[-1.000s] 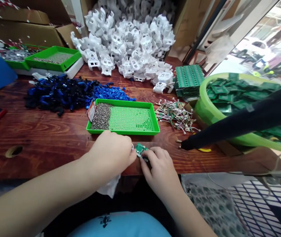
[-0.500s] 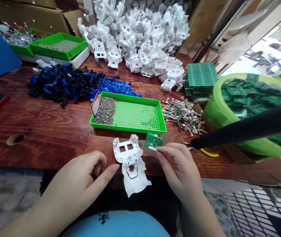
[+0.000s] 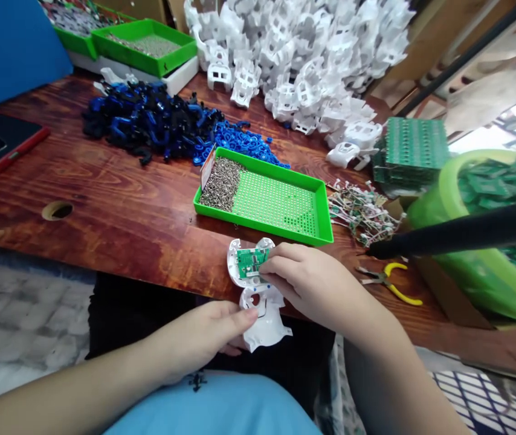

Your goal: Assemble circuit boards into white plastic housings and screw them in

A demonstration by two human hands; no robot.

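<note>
A white plastic shell in two joined parts lies at the table's front edge, its lower part jutting out past the edge. My left hand pinches the left side of that lower part, thumb on top and fingers underneath. A green circuit board rests within the upper part of the shell. On the board's right side are the closed fingers of my right hand, which cover that end of it. Whether the board lies fully flat cannot be seen.
Behind the shell is a green tray with small screws. Blue and black parts, white shells and wired connectors are heaped around it. Yellow-handled pliers and a green basket of boards stand right, beneath a black bar.
My right hand has carried the circuit board leftward into the shell's upper part. My left hand, apart from the shell before, has closed on its lower part. The head view has shifted.
</note>
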